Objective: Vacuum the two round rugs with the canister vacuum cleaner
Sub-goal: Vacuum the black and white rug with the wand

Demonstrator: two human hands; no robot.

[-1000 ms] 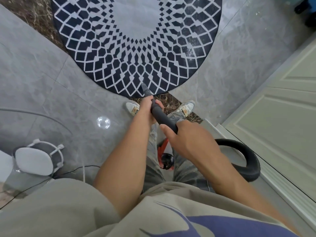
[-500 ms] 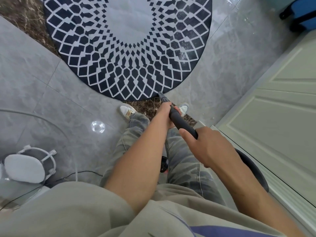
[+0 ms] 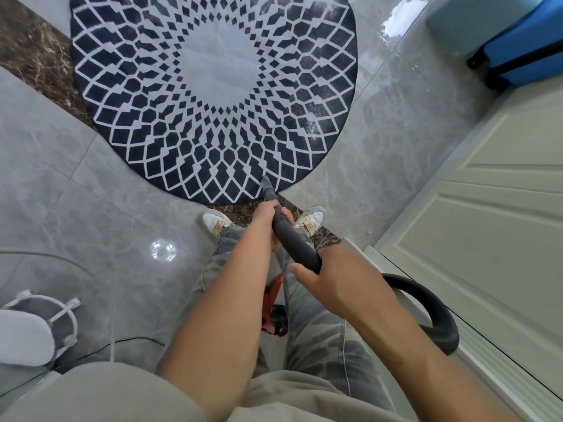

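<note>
A round rug with a dark blue and white diamond pattern and a pale centre lies on the grey tile floor ahead of my feet. The dark vacuum wand slants down to the rug's near edge, where its nozzle tip touches. My left hand grips the wand low down. My right hand grips it higher, where the black hose curves off to the right. A red and black piece of the canister shows between my legs. Only one rug is in view.
A cream panelled door and its threshold run along the right. A blue suitcase stands at the top right. A white stool-like object and a thin black cable sit at the lower left, under a glass table edge.
The view has tilted up, so more of the rug and the blue suitcase show. The nozzle has shifted right along the rug's near edge. Both hands keep their grip on the wand.
</note>
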